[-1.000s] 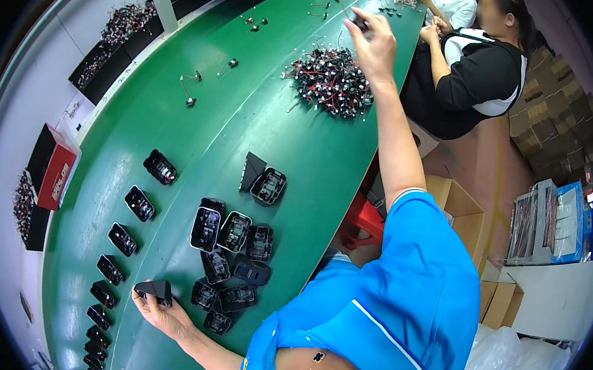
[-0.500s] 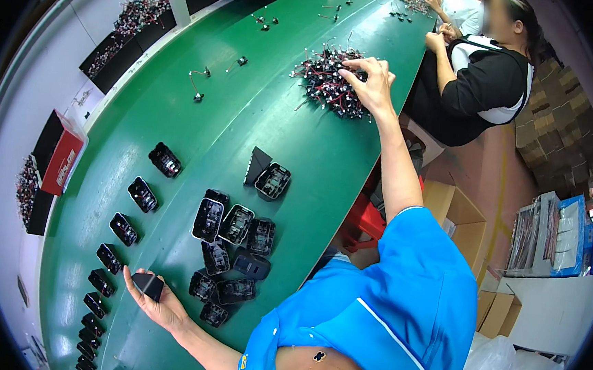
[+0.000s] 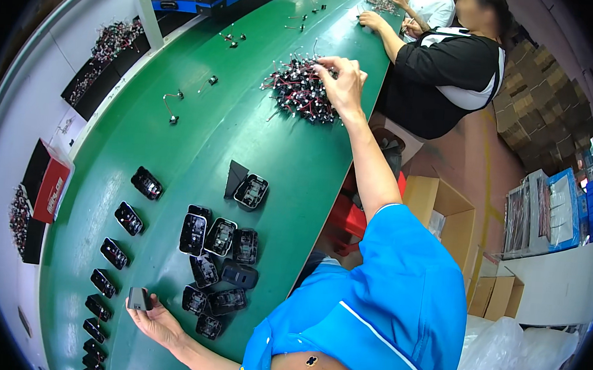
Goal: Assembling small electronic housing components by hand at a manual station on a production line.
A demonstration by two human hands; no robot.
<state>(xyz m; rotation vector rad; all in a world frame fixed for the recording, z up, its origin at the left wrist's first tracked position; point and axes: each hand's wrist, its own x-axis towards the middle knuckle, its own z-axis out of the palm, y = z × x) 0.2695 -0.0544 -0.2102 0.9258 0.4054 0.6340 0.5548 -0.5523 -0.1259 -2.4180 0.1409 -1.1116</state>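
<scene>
My left hand (image 3: pixel 157 323) holds a small black plastic housing (image 3: pixel 139 299) in its fingers, just right of a row of open black housings (image 3: pixel 114 253) along the green table. At the far end of my reach, my right hand (image 3: pixel 345 85) is over the right side of a heap of small black parts with red and black wires (image 3: pixel 299 92). Its thumb and fingertips are pinched together at the heap; what is between them is too small to make out. Between my hands lies a loose cluster of open black housings (image 3: pixel 222 237).
Several loose wired parts (image 3: pixel 173 108) lie across the green table (image 3: pixel 196 143). Black bins of wired parts (image 3: pixel 105 68) and a red box (image 3: pixel 52 183) line the left side. A co-worker in black (image 3: pixel 449 65) sits at the far right edge. Cardboard boxes (image 3: pixel 445 216) stand right of me.
The view has shifted, moving the table leftward in the picture. My left hand has turned the housing. My right hand stays at the heap. The co-worker's arm now stretches over the table.
</scene>
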